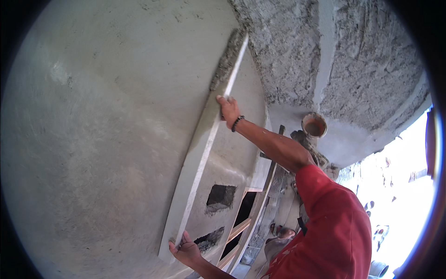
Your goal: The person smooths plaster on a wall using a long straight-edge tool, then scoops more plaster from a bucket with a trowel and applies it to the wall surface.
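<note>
A long, pale straightedge (197,158) lies slanted against a smooth grey plastered wall (107,139). Wet mortar (227,60) is heaped along its upper end. My right hand (228,111), a dark beaded bracelet at the wrist, grips the bar above its middle. Near the lower end, my left hand (186,252) holds it, thumb on one side and fingers on the other. Both hands are closed on the same bar.
Rough mortar (288,51) with a smooth strip (326,51) covers the upper right. Two holes, one rectangular (220,197), open in the wall beside the bar. A round vessel or pipe mouth (314,125) sits near my right arm. Wooden framing (239,229) runs below, near a foot (285,232).
</note>
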### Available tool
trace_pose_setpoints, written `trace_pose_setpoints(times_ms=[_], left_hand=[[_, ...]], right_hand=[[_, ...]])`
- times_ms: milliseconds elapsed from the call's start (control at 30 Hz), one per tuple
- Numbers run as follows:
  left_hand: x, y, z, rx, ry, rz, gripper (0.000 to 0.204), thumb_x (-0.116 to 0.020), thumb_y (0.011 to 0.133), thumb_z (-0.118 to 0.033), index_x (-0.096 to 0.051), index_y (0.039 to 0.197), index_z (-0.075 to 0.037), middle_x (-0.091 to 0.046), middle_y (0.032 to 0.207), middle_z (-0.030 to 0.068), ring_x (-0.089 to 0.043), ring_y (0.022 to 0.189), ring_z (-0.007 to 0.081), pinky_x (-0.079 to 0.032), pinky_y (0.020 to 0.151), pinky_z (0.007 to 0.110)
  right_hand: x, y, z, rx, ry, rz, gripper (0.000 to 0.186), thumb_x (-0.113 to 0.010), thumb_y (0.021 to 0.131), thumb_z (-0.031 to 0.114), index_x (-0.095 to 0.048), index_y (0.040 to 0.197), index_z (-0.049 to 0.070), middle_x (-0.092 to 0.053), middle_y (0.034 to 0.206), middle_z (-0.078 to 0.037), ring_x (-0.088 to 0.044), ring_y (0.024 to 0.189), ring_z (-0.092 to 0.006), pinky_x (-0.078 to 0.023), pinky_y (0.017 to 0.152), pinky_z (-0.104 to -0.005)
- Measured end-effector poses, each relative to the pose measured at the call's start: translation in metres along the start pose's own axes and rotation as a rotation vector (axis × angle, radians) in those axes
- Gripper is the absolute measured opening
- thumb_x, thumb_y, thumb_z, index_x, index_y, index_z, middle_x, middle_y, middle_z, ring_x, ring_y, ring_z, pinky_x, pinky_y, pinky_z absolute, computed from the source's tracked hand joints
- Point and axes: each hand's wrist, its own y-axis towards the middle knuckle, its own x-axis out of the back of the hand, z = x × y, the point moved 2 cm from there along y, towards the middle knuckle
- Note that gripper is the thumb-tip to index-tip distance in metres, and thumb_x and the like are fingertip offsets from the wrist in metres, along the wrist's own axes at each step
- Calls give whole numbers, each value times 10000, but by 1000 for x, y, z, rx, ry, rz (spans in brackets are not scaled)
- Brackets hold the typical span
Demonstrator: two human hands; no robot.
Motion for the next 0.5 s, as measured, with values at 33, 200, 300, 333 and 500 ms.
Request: trace_pose_setpoints(times_ms=[33, 200, 300, 333, 500], left_hand=[[5, -3, -9, -10, 2, 33, 531, -637, 840, -246, -441, 1260, 13, -493, 1290, 164, -486, 1202, 301, -417, 1020, 409], [32, -15, -47, -3, -46, 174, 536, -630, 849, -231, -422, 1267, 31, -502, 1267, 171, -500, 1172, 305, -399, 1043, 394], [70, -22, -73, 2, -90, 125, 537, -629, 849, -216, -414, 1264, 48, -501, 1265, 180, -495, 1172, 310, -397, 1044, 394], [79, -26, -79, -16, -95, 132, 532, -629, 847, -212, -417, 1261, 47, -503, 1265, 177, -500, 1166, 306, -400, 1039, 395], [141, -48, -106, -109, -11, 143, 524, -641, 822, -204, -443, 1244, 35, -520, 1253, 167, -528, 1143, 290, -431, 1005, 398]], right_hand=[[-6, -11, 4, 16, -23, 16, 645, -603, 839, 414, -426, 1232, -66, -611, 1012, -180, -604, 907, -283, -485, 797, -382], [-22, -82, 35, 51, 34, 73, 594, -618, 839, 394, -436, 1184, -54, -614, 942, -167, -615, 840, -241, -510, 688, -371], [-2, -144, 53, 18, 93, 165, 473, -647, 835, 324, -457, 1086, -28, -594, 837, -124, -601, 713, -195, -489, 538, -334], [9, -156, 50, 16, 84, 169, 461, -654, 833, 312, -457, 1075, -27, -590, 824, -117, -597, 695, -187, -482, 519, -329], [75, -210, -12, -175, 29, 150, 525, -688, 813, 295, -415, 1131, -22, -588, 860, -120, -600, 730, -191, -500, 561, -334]])
